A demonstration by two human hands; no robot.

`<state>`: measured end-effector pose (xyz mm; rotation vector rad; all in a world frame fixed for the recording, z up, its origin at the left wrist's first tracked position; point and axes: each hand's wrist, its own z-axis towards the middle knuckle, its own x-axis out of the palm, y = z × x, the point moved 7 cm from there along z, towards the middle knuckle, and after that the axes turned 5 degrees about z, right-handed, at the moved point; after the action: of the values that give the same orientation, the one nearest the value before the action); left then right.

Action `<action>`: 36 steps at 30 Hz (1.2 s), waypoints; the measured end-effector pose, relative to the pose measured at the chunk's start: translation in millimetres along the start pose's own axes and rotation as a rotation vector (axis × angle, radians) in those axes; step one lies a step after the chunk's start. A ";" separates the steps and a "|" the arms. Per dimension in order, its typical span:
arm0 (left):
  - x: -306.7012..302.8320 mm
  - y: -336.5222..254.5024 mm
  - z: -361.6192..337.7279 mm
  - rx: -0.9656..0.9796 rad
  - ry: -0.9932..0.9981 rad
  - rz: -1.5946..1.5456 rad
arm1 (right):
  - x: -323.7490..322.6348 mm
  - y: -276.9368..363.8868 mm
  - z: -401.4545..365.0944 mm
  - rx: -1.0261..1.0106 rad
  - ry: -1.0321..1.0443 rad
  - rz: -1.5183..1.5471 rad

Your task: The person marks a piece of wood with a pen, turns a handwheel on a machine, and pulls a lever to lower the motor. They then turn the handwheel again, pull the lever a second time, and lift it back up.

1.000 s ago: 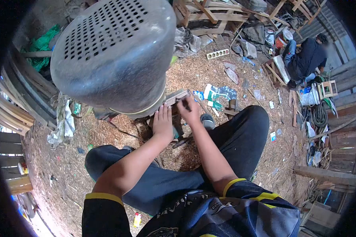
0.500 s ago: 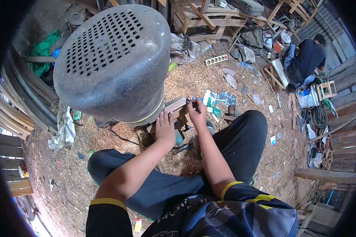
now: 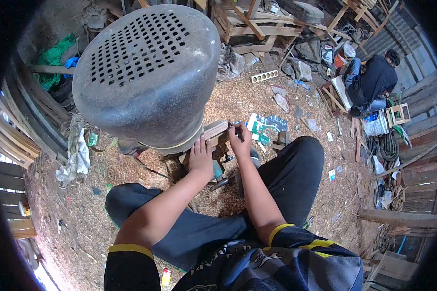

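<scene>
My left hand [image 3: 200, 159] lies with its fingers stretched out on a pale piece of wood [image 3: 215, 129], near the wood's lower left end. My right hand [image 3: 241, 144] is closed in a pinch at the wood's right end, around a small dark stick-like thing [image 3: 237, 134] whose kind I cannot make out. Under the wood, between my knees, sits a tool with a teal part [image 3: 217, 169], partly hidden by my hands. A large grey perforated housing [image 3: 145, 77] looms close in front and covers the wood's left side.
Wood shavings cover the floor [image 3: 344, 194]. A power strip [image 3: 264, 77] lies ahead, near a torn green and white sheet [image 3: 264, 127]. At the right another person [image 3: 374, 80] sits bent over beside a wooden frame [image 3: 332, 97]. Curved wood strips [image 3: 22, 131] stand at the left.
The view has shifted slightly, and the grey housing appears a little farther right. Both hands keep nearly the same places on the wood.
</scene>
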<state>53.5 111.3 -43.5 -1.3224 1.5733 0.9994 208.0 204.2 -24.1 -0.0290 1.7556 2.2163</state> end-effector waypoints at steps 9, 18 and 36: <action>-2.1 0.7 -3.8 0.023 0.023 -0.002 | 8.2 -9.6 0.7 -0.045 0.048 -0.129; 11.1 2.7 -11.6 -0.030 0.160 0.122 | 31.9 31.0 -31.4 -0.030 0.180 0.048; 21.5 16.8 -30.5 -0.059 0.117 -0.018 | 72.2 23.7 -50.4 0.001 0.339 0.114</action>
<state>31.6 77.9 -52.4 -1.4559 1.6266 0.9801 124.4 168.1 -29.1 -0.3297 1.9738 2.4046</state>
